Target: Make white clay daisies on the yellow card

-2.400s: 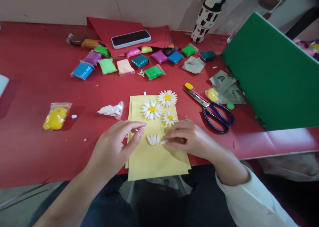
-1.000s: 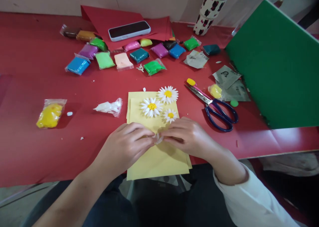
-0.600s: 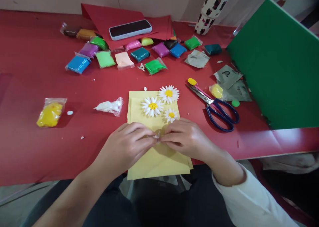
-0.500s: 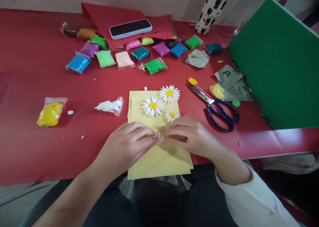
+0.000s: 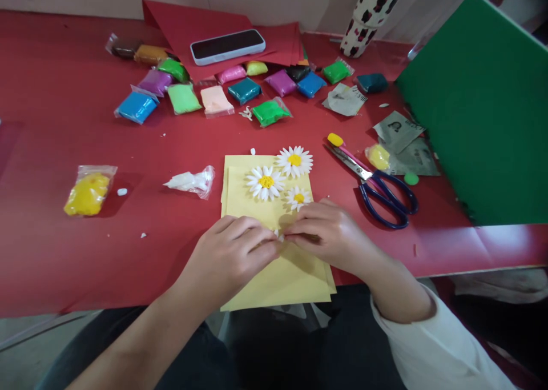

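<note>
Two bare hands work fingertip to fingertip over small white petals (image 5: 279, 236) on stacked yellow paper (image 5: 274, 284) at a red tabletop (image 5: 55, 116). The left hand (image 5: 233, 250), fingers bent and drawn together, reaches the petals from one side; the right hand (image 5: 331, 233), fingers curled, meets them from the other. The fingertips cover much of the petals, and it cannot be told whether either hand grips one or only presses on it. Three white flowers with yellow centers lie at the far end of the paper: a middle flower (image 5: 265, 181), a far flower (image 5: 294, 160) at the corner and a small flower (image 5: 297, 197) just beside the right hand. To the left of the paper sit a clear bag of white clay (image 5: 190, 182) and, well apart from it, a bag of yellow clay (image 5: 89, 193). To the right, dark-handled scissors (image 5: 365, 174) lie near a small yellow packet (image 5: 378, 156) and a green disc (image 5: 411, 179). Behind, colorful clay packets (image 5: 184, 99) spread before a phone (image 5: 228, 47) resting on red paper (image 5: 280, 47). A patterned tumbler (image 5: 371, 16) stands near the wall, and a green board (image 5: 483, 116) leans at the right.
</note>
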Demonstrator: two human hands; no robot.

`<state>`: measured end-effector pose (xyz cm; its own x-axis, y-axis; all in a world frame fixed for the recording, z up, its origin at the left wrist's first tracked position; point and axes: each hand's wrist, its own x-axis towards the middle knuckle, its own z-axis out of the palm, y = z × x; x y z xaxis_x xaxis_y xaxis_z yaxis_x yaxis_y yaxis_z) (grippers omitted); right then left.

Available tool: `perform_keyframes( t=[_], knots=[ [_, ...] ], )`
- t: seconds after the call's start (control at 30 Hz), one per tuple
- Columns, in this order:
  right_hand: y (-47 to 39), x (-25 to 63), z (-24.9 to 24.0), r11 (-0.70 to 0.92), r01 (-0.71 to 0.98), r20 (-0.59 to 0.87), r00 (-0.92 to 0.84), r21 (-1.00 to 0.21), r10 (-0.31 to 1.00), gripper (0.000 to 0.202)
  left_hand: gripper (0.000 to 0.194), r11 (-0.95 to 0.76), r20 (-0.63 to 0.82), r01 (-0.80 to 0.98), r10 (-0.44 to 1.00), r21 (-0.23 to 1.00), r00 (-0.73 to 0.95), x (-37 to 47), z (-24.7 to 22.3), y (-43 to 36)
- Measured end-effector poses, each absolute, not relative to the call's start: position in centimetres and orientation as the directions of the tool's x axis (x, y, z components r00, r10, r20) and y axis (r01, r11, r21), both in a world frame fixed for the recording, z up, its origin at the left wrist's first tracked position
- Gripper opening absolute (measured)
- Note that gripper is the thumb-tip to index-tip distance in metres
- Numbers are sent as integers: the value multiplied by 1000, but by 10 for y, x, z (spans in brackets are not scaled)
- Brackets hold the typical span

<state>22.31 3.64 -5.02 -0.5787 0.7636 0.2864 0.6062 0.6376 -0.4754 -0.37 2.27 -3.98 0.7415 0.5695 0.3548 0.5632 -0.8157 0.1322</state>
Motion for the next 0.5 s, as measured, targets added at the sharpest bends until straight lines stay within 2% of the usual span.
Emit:
perform_keyframes(
  t=[0.2, 0.5],
  knots=[
    [36, 224, -51, 619, 595, 270, -573, -513, 774, 13, 11, -810, 339, 570, 580, 138, 741, -4, -40, 23],
    [35, 224, -50, 622, 602, 261, -579, -501, 772, 12, 11, -806, 322, 572, 587, 152, 743, -4, -41, 24]
  ],
)
